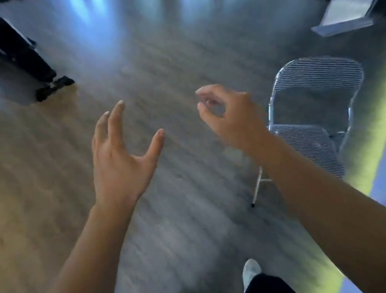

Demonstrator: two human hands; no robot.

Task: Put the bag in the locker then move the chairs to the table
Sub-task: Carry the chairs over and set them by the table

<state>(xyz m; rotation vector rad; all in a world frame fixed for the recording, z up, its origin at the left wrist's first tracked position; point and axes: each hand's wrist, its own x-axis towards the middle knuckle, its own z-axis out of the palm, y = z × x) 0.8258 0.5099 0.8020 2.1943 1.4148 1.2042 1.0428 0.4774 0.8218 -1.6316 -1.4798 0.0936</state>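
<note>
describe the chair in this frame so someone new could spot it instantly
Start at the yellow-green strip running along the floor's right side. Just left of it, beyond the right hand, stands the chair. It is the only seat in view: metal-framed, with ribbed see-through back and seat, unlike the black wheeled case far left.

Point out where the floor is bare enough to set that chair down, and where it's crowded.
Bare floor runs wide between the black wheeled case at far left and the mesh chair at right, ahead of both empty hands, left hand and right hand. The near-left floor is bare too. Crowded: the right edge, with the chair, a yellow-green strip and small dark bits beyond.
</note>
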